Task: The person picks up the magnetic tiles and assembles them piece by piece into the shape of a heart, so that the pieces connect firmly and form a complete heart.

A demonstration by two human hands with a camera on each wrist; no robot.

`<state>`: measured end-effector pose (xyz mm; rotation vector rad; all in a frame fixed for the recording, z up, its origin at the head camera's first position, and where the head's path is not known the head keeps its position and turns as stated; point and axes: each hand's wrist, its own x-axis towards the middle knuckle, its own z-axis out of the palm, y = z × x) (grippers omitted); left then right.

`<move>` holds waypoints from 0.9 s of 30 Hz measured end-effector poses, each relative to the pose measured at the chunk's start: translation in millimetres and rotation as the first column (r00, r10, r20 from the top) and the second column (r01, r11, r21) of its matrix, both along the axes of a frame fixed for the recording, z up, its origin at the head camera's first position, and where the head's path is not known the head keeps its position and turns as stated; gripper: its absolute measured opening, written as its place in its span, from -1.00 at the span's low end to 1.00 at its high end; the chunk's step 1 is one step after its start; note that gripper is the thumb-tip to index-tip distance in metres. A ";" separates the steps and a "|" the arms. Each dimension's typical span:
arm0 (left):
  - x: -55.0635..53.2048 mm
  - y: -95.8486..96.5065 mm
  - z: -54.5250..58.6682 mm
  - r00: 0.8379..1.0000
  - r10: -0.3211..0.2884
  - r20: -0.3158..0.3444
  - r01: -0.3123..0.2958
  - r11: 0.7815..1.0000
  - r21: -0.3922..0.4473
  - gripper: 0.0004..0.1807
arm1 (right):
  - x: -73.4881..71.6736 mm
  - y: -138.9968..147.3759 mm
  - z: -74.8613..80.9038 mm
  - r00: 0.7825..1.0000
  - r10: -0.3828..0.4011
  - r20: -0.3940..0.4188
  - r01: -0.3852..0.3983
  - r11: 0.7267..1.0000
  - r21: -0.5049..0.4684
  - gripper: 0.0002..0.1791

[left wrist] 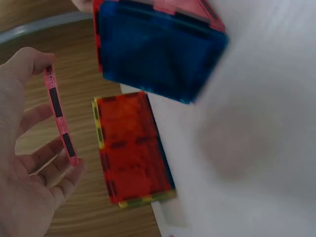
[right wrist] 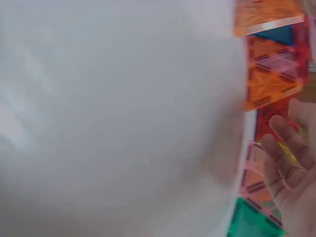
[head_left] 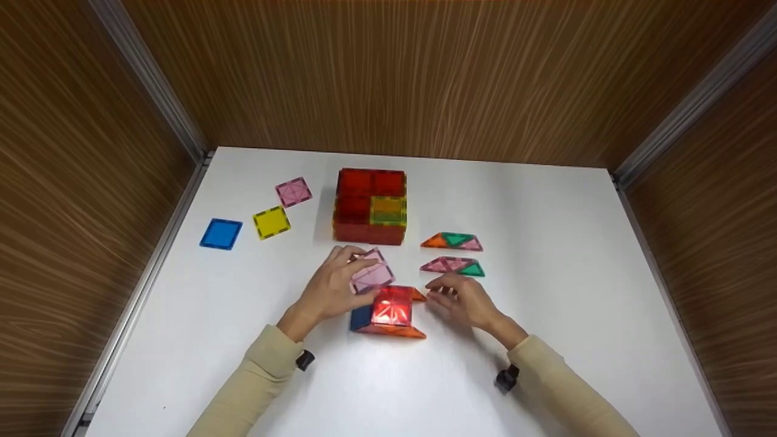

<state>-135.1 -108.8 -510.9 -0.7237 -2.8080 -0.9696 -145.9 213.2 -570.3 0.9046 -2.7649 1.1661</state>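
My left hand (head_left: 331, 286) pinches a pink square magnetic tile (head_left: 375, 273) between thumb and fingers; the left wrist view shows this tile edge-on, raised off the table. Just beside it stands a small tile structure (head_left: 391, 306) with a red square on top, a blue square (left wrist: 158, 52) on its left side and sloping orange pieces reaching out to the right. My right hand (head_left: 466, 298) hovers right of that structure with loosely bent fingers, holding nothing. Close to this hand lies a strip of pink and green triangle tiles (head_left: 449, 266).
Behind the hands stands a larger red box of tiles (head_left: 369, 233) with a yellow-edged square on it. A second triangle strip (head_left: 455, 240) lies to its right. Loose blue (head_left: 221, 233), yellow (head_left: 272, 222) and pink (head_left: 294, 192) squares lie at left. Wood-grain panels enclose the white table (head_left: 546, 243).
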 end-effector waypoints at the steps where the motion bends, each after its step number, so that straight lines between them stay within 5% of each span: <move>1: 0.2 3.8 1.4 1.000 -0.019 -0.006 0.019 1.000 -0.003 -0.40 | 1.0 1.3 3.7 1.000 -0.001 -0.003 0.001 1.000 -0.016 -0.80; 7: 1.3 24.4 7.3 0.994 -0.108 0.006 0.108 0.994 -0.031 -0.38 | 5.6 7.3 34.9 1.000 0.002 0.026 -0.002 1.000 -0.024 -0.55; 14: 5.2 42.6 10.3 0.979 -0.202 -0.004 0.201 0.975 -0.095 -0.39 | 9.8 3.7 65.4 0.999 0.039 -0.039 -0.034 0.992 0.122 -0.14; 22: 6.3 54.3 9.1 0.954 -0.295 -0.056 0.284 0.947 -0.150 -0.44 | 10.0 -7.3 71.8 0.975 0.124 -0.184 -0.062 0.947 0.314 -0.01; 27: 6.3 51.8 6.9 0.947 -0.314 -0.066 0.306 0.947 -0.100 -0.41 | 8.5 -6.8 68.6 0.968 0.131 -0.216 -0.061 0.951 0.303 -0.08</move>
